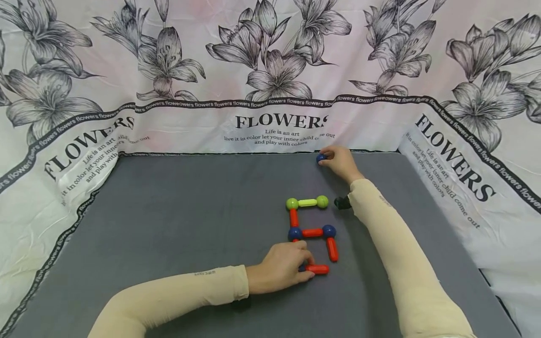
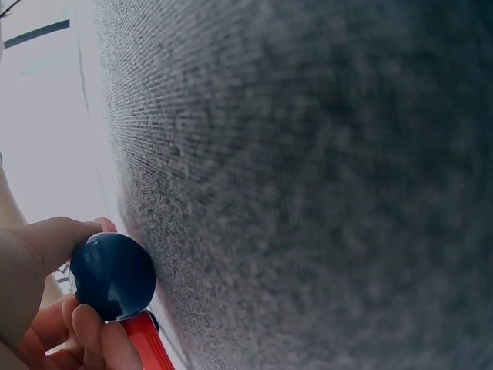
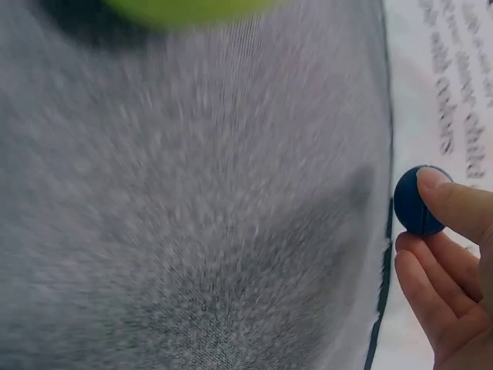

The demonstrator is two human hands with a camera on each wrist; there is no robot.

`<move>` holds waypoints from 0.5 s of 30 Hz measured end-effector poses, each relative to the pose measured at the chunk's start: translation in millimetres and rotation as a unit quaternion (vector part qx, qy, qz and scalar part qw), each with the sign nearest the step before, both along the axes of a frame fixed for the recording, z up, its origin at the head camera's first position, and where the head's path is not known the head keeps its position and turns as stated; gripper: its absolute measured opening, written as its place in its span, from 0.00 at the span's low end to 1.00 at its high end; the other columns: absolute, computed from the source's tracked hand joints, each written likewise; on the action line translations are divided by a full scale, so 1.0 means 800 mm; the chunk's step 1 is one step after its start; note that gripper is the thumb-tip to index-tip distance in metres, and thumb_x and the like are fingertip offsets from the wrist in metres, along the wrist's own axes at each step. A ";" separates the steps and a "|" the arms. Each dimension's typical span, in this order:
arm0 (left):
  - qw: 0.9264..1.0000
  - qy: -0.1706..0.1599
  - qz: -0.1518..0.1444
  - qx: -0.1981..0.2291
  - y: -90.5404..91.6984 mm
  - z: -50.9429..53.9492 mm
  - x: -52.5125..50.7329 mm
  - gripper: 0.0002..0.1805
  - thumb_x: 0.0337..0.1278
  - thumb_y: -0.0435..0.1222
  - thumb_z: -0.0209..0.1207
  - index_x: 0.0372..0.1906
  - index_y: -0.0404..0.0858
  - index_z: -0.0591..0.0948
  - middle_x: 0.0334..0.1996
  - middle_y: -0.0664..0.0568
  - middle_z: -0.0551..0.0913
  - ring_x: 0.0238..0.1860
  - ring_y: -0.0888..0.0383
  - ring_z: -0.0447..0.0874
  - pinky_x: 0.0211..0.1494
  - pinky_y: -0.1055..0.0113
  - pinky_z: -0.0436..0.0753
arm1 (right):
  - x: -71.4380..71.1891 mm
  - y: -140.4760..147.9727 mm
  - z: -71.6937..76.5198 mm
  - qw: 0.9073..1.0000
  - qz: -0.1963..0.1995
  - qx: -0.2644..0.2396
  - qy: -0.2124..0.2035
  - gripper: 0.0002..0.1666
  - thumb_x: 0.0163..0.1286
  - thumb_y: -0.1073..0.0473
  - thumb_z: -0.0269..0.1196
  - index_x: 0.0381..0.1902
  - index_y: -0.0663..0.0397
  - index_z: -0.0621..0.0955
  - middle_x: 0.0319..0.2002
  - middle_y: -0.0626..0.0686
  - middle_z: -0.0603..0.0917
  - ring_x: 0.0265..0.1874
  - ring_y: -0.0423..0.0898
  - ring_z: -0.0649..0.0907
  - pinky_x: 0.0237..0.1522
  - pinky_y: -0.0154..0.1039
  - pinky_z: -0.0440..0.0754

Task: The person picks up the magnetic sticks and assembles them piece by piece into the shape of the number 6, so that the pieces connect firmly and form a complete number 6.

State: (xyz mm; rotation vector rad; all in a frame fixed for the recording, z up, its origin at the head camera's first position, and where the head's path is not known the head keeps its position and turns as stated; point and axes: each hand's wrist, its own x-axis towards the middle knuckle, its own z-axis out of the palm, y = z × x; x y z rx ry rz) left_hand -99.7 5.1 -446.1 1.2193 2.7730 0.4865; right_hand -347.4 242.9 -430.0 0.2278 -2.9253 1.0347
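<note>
At the back edge of the table, my right hand pinches a loose blue ball between thumb and fingers. My left hand grips another blue ball, mostly hidden in the head view, at the near left corner of a ball-and-rod figure. A red rod extends right from that ball. Further up the figure are two blue balls joined by a red rod, with one more red rod slanting down from the right ball. Two green balls with a light green rod between them form the top.
The figure lies flat on a dark grey tabletop. White cloth with printed flowers hangs behind it and along both sides. Beside the right sleeve, a small black object shows near the wrist.
</note>
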 end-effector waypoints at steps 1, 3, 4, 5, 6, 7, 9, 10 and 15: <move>1.000 0.000 0.000 -0.001 0.000 0.000 0.000 0.10 0.56 0.52 0.68 0.40 0.55 0.87 0.30 0.64 0.76 0.20 0.72 0.65 0.20 0.80 0.63 | 0.003 -0.001 0.002 1.000 0.003 -0.007 0.001 0.22 0.67 0.59 0.67 0.58 0.58 0.80 0.57 0.64 0.83 0.56 0.60 0.82 0.58 0.55 0.79; 1.000 -0.002 0.000 0.000 0.000 0.001 0.000 0.10 0.56 0.52 0.68 0.40 0.54 0.87 0.31 0.63 0.77 0.21 0.71 0.65 0.21 0.80 0.64 | 0.011 -0.003 0.008 1.000 0.008 -0.021 0.001 0.22 0.67 0.58 0.67 0.58 0.56 0.80 0.57 0.62 0.83 0.56 0.59 0.82 0.57 0.55 0.79; 1.000 -0.004 0.000 0.001 0.000 0.001 0.000 0.11 0.56 0.52 0.68 0.40 0.54 0.87 0.31 0.63 0.77 0.21 0.71 0.65 0.21 0.80 0.64 | 0.017 -0.004 0.010 1.000 0.011 -0.028 0.001 0.22 0.68 0.58 0.67 0.58 0.56 0.80 0.57 0.62 0.83 0.56 0.59 0.82 0.57 0.55 0.80; 1.000 -0.007 -0.001 0.002 0.000 0.001 0.000 0.11 0.56 0.52 0.68 0.40 0.54 0.87 0.31 0.63 0.77 0.21 0.71 0.66 0.21 0.81 0.64 | 0.023 -0.005 0.014 0.999 0.012 -0.030 0.002 0.22 0.67 0.57 0.67 0.58 0.56 0.80 0.57 0.62 0.83 0.55 0.59 0.83 0.56 0.55 0.80; 1.000 -0.009 -0.003 0.002 0.000 0.001 0.000 0.11 0.57 0.52 0.67 0.41 0.54 0.87 0.31 0.63 0.77 0.21 0.71 0.66 0.21 0.81 0.64 | 0.030 -0.006 0.017 0.999 0.014 -0.032 0.004 0.23 0.67 0.57 0.67 0.58 0.55 0.80 0.56 0.61 0.83 0.55 0.58 0.83 0.56 0.55 0.80; 1.000 -0.010 -0.004 0.000 0.000 0.001 0.000 0.11 0.57 0.52 0.67 0.41 0.54 0.87 0.32 0.63 0.77 0.21 0.71 0.66 0.21 0.81 0.64 | 0.037 -0.008 0.020 0.999 0.014 -0.032 0.006 0.22 0.67 0.57 0.67 0.58 0.55 0.80 0.56 0.61 0.84 0.54 0.58 0.83 0.55 0.54 0.81; 1.000 -0.013 -0.006 -0.001 0.000 0.002 0.000 0.11 0.58 0.52 0.67 0.41 0.53 0.86 0.32 0.62 0.77 0.21 0.71 0.66 0.21 0.81 0.65 | 0.053 -0.010 0.026 0.999 0.018 -0.028 0.011 0.23 0.67 0.57 0.68 0.59 0.55 0.81 0.55 0.61 0.84 0.52 0.57 0.84 0.53 0.54 0.82; 1.000 -0.014 -0.009 -0.002 -0.001 0.002 0.000 0.11 0.58 0.52 0.67 0.42 0.53 0.86 0.32 0.62 0.77 0.21 0.71 0.66 0.22 0.81 0.65 | 0.062 -0.011 0.029 0.999 0.020 -0.023 0.015 0.23 0.67 0.57 0.68 0.58 0.54 0.81 0.54 0.61 0.85 0.51 0.57 0.85 0.52 0.54 0.82; 1.000 -0.009 -0.024 -0.010 0.000 0.004 0.001 0.11 0.59 0.51 0.66 0.42 0.52 0.86 0.32 0.61 0.77 0.20 0.70 0.66 0.22 0.81 0.66 | 0.116 -0.012 0.041 0.999 0.046 -0.014 0.020 0.22 0.65 0.56 0.69 0.57 0.52 0.82 0.50 0.59 0.87 0.47 0.55 0.86 0.49 0.52 0.84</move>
